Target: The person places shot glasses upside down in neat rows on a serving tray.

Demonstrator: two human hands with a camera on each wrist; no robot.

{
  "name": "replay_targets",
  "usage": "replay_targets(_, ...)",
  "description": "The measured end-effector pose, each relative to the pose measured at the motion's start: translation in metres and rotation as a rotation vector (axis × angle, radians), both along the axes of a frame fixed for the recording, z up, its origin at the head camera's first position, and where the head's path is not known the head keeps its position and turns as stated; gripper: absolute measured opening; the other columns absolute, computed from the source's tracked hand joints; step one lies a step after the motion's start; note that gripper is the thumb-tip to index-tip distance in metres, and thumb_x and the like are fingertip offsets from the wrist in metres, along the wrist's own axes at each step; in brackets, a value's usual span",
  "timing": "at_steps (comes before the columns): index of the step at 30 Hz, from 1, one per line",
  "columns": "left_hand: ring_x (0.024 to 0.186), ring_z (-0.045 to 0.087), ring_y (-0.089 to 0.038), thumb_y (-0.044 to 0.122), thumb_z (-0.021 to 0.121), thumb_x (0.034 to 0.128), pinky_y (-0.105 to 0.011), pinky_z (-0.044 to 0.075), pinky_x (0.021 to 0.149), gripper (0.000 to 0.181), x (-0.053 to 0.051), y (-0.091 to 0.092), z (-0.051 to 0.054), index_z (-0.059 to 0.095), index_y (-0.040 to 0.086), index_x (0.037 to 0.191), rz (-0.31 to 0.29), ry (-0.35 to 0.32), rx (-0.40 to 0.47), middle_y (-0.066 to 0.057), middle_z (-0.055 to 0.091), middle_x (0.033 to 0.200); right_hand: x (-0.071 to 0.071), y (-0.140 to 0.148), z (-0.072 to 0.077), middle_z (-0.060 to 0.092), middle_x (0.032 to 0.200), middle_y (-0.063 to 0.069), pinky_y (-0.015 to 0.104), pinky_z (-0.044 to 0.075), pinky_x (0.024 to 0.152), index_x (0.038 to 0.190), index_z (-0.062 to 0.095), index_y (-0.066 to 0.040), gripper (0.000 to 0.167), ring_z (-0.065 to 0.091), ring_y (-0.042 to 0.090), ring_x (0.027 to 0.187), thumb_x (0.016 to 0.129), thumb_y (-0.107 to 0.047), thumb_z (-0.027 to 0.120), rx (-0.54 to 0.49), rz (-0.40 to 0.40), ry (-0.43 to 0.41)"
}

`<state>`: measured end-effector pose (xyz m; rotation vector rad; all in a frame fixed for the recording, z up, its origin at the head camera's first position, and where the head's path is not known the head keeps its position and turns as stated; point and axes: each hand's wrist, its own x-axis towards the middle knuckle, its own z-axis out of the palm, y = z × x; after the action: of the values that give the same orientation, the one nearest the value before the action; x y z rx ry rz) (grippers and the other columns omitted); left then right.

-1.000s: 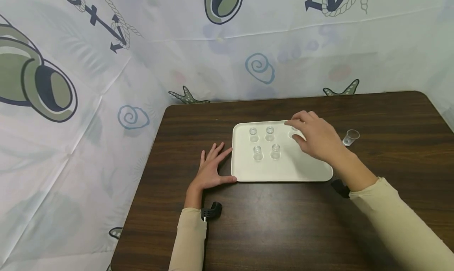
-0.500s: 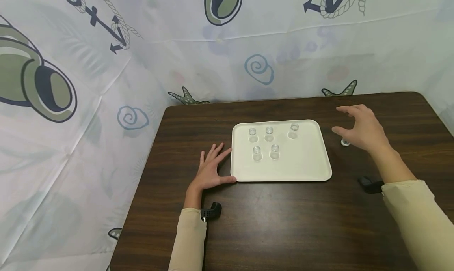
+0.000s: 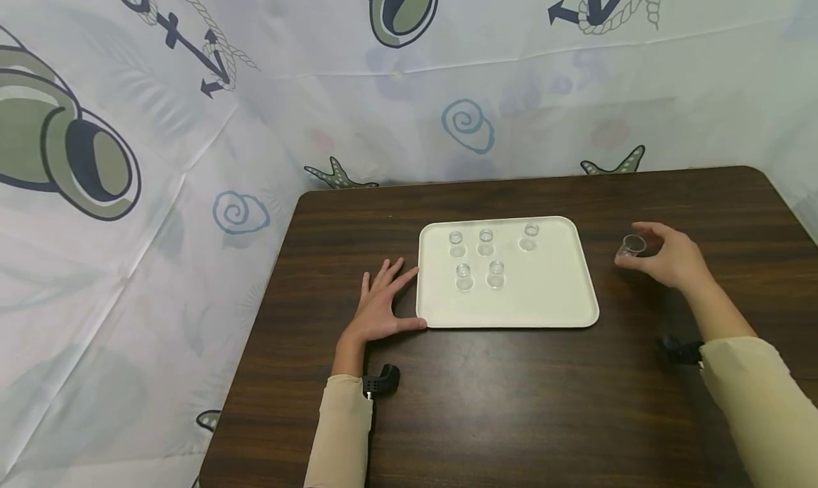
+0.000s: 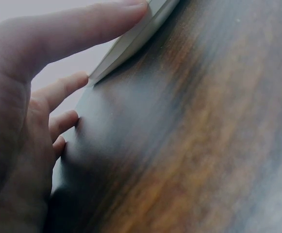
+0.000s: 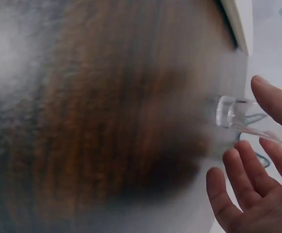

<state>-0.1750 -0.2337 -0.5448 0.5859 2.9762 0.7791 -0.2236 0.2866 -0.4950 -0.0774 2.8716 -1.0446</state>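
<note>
In the head view my right hand [image 3: 671,257] holds a small clear shot glass [image 3: 633,245] to the right of the tray, thumb on the near side and forefinger behind. The glass is rim up; its thick base [image 5: 224,111] shows in the right wrist view. I cannot tell whether it is off the table. My left hand [image 3: 377,310] lies at the left end of a cream tray [image 3: 543,296], fingers spread, with thumb and forefinger touching its edge. Several clear shot glasses [image 3: 496,273] stand upside down on the tray, including one in the back row [image 3: 530,236].
The tray lies on a dark wood-grain table [image 3: 498,403] with rounded far corners. Behind and to the left hangs a pale printed cloth [image 3: 396,111]. A black wrist camera [image 3: 381,380] is strapped at my left wrist.
My right hand has moved from above the back-row glass on the tray, which it left standing there, rightward to the rim-up glass and taken hold of it. My left hand has stayed put.
</note>
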Motion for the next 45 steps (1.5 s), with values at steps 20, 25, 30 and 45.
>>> replay_targets(20,0.150,0.008,-0.031,0.072,0.074,0.0683,-0.065,-0.003,0.112,0.102,0.000,-0.001,-0.001,0.035,0.032,0.154,-0.007,0.002,-0.003,-0.006,0.021,0.162,0.001,0.003,-0.019,0.063,0.104,0.025,0.041,0.044,0.071,0.124,0.060,0.004,0.056,0.056,0.037,0.093,0.091,-0.040,0.069,-0.027,-0.050,0.005)
replay_targets(25,0.150,0.007,-0.030,0.071,0.074,0.0681,-0.065,-0.003,0.112,0.102,0.000,-0.001,-0.001,0.035,0.033,0.154,-0.006,0.004,0.000,-0.006,0.021,0.162,0.003,0.005,-0.016,0.061,0.107,0.028,0.040,0.044,0.070,0.126,0.059,0.005,0.058,0.056,0.039,0.095,0.092,-0.040,0.069,-0.028,-0.058,-0.001)
replay_targets(30,0.150,0.008,-0.030,0.071,0.074,0.0684,-0.065,-0.002,0.112,0.101,0.001,0.000,-0.001,0.034,0.033,0.154,-0.003,0.004,-0.001,-0.006,0.021,0.162,0.003,0.010,-0.010,0.060,0.115,0.032,0.043,0.045,0.072,0.127,0.059,0.004,0.059,0.056,0.044,0.102,0.092,-0.042,0.068,-0.033,-0.090,-0.013)
replay_targets(45,0.150,0.008,-0.031,0.070,0.075,0.0677,-0.065,-0.004,0.112,0.102,0.000,0.000,0.000,0.036,0.032,0.153,0.002,-0.004,-0.002,-0.005,0.021,0.162,0.001,0.010,0.012,0.063,0.111,0.032,0.044,0.044,0.072,0.126,0.060,0.002,0.049,0.059,0.042,0.098,0.091,-0.031,0.070,-0.015,-0.141,0.109)
